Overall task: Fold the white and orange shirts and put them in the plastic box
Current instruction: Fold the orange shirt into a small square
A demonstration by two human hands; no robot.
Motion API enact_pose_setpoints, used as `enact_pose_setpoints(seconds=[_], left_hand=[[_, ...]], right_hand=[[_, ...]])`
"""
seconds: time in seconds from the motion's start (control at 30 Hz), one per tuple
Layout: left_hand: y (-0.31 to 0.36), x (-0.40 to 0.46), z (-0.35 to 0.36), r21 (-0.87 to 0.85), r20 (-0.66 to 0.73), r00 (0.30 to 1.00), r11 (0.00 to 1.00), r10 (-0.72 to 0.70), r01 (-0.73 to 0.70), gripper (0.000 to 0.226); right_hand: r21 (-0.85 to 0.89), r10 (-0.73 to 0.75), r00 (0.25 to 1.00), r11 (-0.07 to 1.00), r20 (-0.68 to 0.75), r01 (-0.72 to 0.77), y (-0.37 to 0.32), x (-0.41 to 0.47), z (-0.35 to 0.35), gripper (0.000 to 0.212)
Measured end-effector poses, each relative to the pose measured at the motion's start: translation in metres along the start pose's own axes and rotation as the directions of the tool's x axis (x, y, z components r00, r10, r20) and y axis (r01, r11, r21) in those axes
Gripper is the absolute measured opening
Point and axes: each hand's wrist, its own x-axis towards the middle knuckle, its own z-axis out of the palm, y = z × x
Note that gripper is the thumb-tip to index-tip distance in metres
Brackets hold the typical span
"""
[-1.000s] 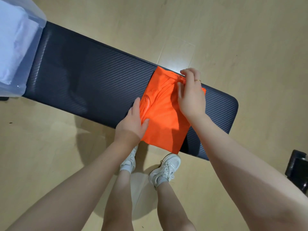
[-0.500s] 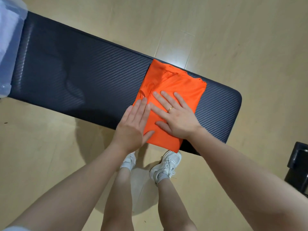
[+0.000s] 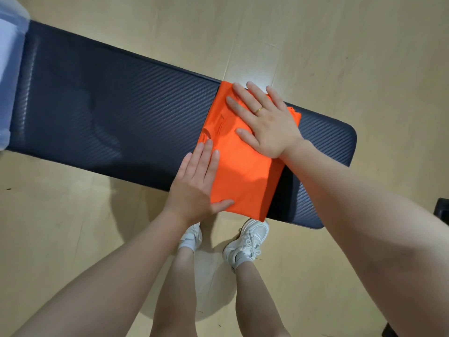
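The orange shirt [image 3: 243,176] lies folded into a narrow rectangle across the right part of the dark padded bench [image 3: 109,117]; its near end hangs a little over the bench's front edge. My left hand [image 3: 198,183] lies flat with straight fingers on the shirt's near left edge. My right hand [image 3: 264,120] presses flat on the far half of the shirt, fingers spread. At the far left edge stands the clear plastic box [image 3: 9,76], with white cloth showing inside it.
The bench runs diagonally over a light wooden floor [image 3: 340,45]. My legs and white shoes [image 3: 247,242] stand just in front of the bench. A dark object [image 3: 441,211] sits at the right edge of the view.
My right hand has slid from the near middle of the shirt up to its far end. My left hand has stayed on the near left edge, flat.
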Motion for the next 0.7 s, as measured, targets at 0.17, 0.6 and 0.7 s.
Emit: enact_pose_setpoints(seconds=[0.17, 0.6, 0.7], left_hand=[[0.008, 0.000, -0.011, 0.010, 0.078, 0.994, 0.997, -0.079, 0.079, 0.114], [0.006, -0.031, -0.056, -0.421, 0.237, 0.844, 0.732, -0.481, 0.535, 0.052], [0.016, -0.026, -0.054, -0.542, 0.385, 0.728, 0.500, -0.568, 0.676, 0.055]], right_hand=[[0.224, 0.548, 0.832, 0.803, 0.088, -0.552, -0.007, -0.012, -0.008, 0.060], [0.538, 0.827, 0.443, 0.212, 0.346, -0.816, -0.102, -0.129, -0.021, 0.054], [0.632, 0.852, 0.335, 0.006, 0.403, -0.775, -0.120, -0.127, -0.014, 0.046]])
